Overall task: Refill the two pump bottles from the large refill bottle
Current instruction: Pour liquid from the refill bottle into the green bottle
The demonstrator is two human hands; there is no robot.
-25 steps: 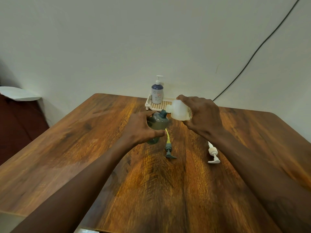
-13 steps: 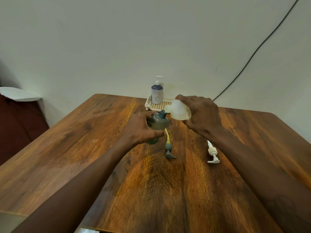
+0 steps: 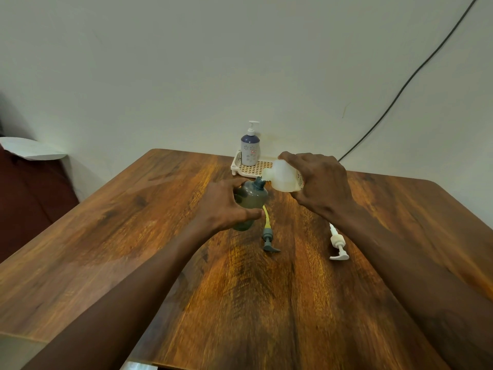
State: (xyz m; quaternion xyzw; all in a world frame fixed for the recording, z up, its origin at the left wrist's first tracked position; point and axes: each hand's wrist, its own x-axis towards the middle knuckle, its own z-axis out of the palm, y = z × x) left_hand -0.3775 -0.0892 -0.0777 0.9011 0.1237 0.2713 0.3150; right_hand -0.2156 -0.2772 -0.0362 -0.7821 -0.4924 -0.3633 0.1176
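Note:
My left hand (image 3: 222, 206) grips a grey-green pump bottle (image 3: 252, 200) that stands on the table with its neck uncovered. My right hand (image 3: 321, 185) holds a whitish translucent bottle (image 3: 282, 177) tipped on its side, its mouth touching the grey bottle's neck. A grey pump head with a yellow tube (image 3: 268, 236) lies on the table just right of the grey bottle. A white pump head (image 3: 337, 243) lies further right, under my right forearm. A blue-and-white pump bottle (image 3: 250, 150) stands in a cream tray (image 3: 250, 169) at the back.
The wooden table (image 3: 240, 303) has its far edge against a pale wall. A black cable (image 3: 400, 89) runs down the wall at the right. A dark red seat with a white sheet (image 3: 29, 152) is to the left.
Both hands and bottles have stayed almost in place; the whitish bottle's mouth has stayed against the grey bottle's neck, tilted slightly more.

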